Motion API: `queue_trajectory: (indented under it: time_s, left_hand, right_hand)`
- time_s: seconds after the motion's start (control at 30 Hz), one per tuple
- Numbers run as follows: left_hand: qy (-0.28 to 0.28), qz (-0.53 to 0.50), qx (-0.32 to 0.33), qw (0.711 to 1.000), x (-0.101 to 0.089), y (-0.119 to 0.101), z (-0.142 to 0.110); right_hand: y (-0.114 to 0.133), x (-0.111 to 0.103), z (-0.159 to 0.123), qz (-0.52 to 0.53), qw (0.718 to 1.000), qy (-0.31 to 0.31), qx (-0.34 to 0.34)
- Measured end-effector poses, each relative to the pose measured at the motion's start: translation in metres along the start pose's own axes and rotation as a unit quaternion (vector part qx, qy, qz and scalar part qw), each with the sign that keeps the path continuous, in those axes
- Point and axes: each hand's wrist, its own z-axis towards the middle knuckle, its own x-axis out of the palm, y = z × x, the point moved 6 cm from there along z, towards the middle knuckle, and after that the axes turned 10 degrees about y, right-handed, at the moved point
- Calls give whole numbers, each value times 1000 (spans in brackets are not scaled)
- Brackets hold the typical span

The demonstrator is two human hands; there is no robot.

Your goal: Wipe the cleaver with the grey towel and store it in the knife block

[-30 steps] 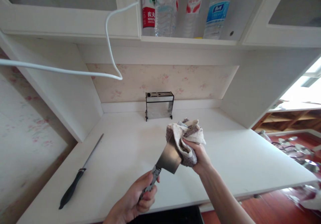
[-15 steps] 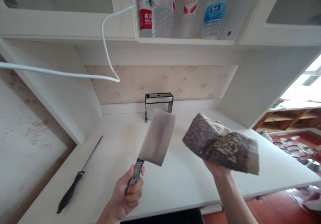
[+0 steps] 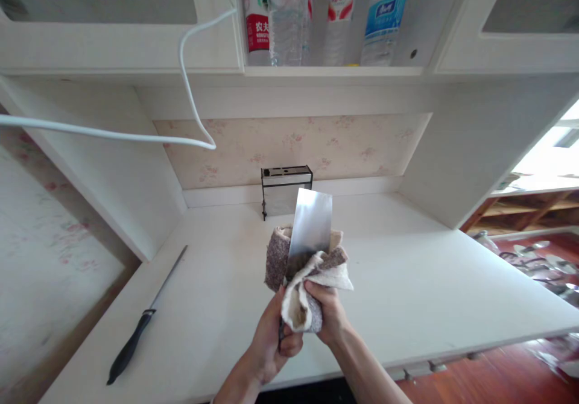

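Open counter [image 3: 420, 277] right of the cleaver [image 3: 313, 220], black-handled rod [image 3: 147, 314] lying left, framed block (slim) [image 3: 281, 200] behind, cabinet [image 3: 335, 72] overhead.

Your left hand [image 3: 272, 334] and right hand [image 3: 329, 312] are both bare, with slim fingers and rounded fingertips. Your left forearm [image 3: 242, 372] is uncovered as far as it shows, slender and smooth in outline. Your right forearm [image 3: 366, 362], more of it visible, is bare too, widening evenly from a narrow wrist. Parts of both hands are hidden; the nails are too small to make out.
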Motion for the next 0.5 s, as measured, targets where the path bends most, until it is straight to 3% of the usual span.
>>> queue_trajectory:
  time_s: [0.2, 0.5]
  left_hand:
    - [-53, 73, -23, 996, -9, -4, -9]
    - [15, 105, -49, 993, -13, -22, -24]
  right_hand:
    - [1, 8, 1, 64, 996, -47, 42]
    - [21, -11, 17, 40, 998, -18, 51]
